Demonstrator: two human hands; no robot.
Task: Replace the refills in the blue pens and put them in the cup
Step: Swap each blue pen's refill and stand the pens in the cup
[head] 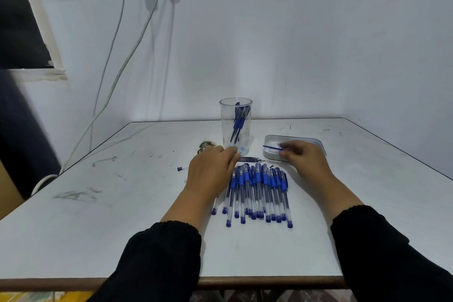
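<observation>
With the right hand (304, 157) pinching a refill (272, 147) over the tray (316, 142) and the left hand (210, 169) resting with fingers relaxed by the cup (235, 125), a careless sweep could scatter the pens (257, 193).

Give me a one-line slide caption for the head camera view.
Right hand picks a refill from the tray; left hand rests beside the pens, cup behind.

You have a smooth, matt pale worktop (122, 216), scuffed with dark marks, its front edge banded in brown. The cup (235, 125) is clear glossy plastic. The pens (257, 193) have clear plastic barrels with blue caps and sleeves. The tray (294, 141) is translucent plastic. Your sleeves (159, 260) are black matt cloth.
</observation>
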